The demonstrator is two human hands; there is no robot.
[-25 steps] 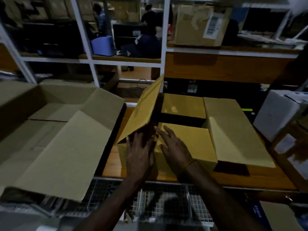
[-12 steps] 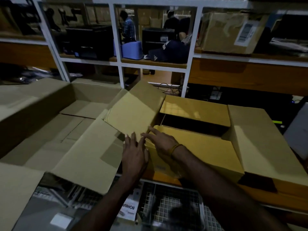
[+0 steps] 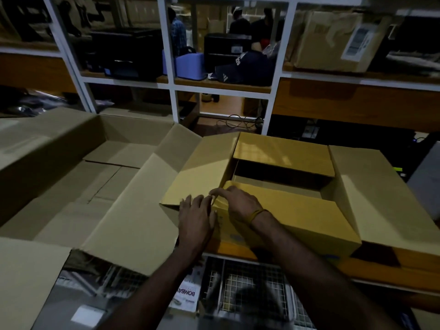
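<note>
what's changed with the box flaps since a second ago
The left flap of the small box, which stood steeply a second ago, has swung out and down to the left, over the big open box. The left hand lies flat at its base; the right hand has arched its fingers at the near flap corner. The far flap and right flap stayed as they were.

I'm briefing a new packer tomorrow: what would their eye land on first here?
The open yellow-brown box in the middle, with the left hand and the right hand meeting at its near left corner. Next, the bigger open carton spread wide on the left, then the dark cap on the shelf behind.
</note>
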